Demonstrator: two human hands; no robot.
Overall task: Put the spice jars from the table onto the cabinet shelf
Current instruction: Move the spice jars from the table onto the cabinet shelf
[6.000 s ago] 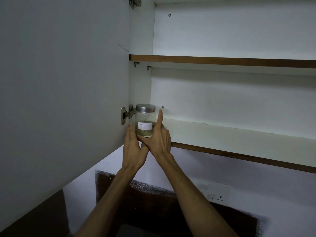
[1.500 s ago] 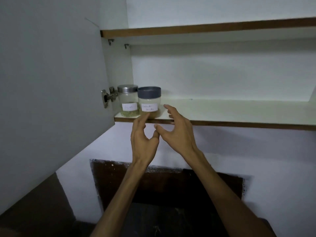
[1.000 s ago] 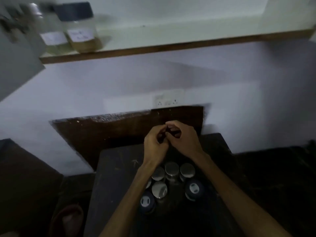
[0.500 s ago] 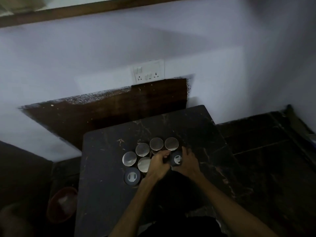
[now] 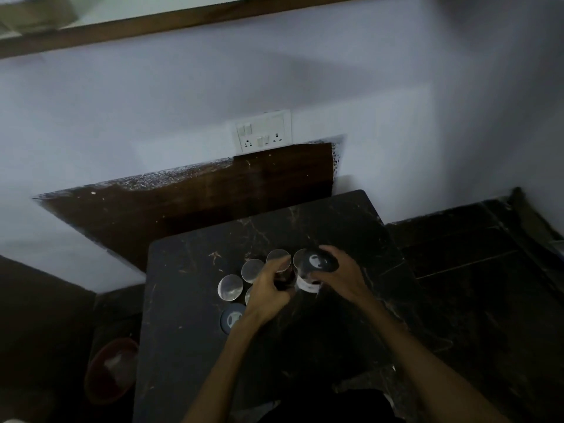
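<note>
On the dark marble table (image 5: pixel 189 346) stands a cluster of several spice jars, most with silver lids (image 5: pixel 230 287), one with a dark lid (image 5: pixel 232 319). Between both hands is a dark-lidded jar (image 5: pixel 317 263) with a white label, lifted a little and tilted. My right hand (image 5: pixel 341 277) curls round its right side. My left hand (image 5: pixel 270 290) holds its left side, fingers curled, covering part of a silver-lidded jar. The cabinet shelf's brown edge (image 5: pixel 183 21) runs along the top of the view; the jars standing on it are only a blur at the top left.
A white wall with a switch and socket plate (image 5: pixel 264 131) rises behind the table, above a dark brown panel (image 5: pixel 183 206). A reddish bowl (image 5: pixel 111 369) lies on the floor left of the table. Dark floor lies to the right.
The view dropped from the shelf to the table. Both hands came down and closed round the dark-lidded jar, which has now risen slightly from the cluster.
</note>
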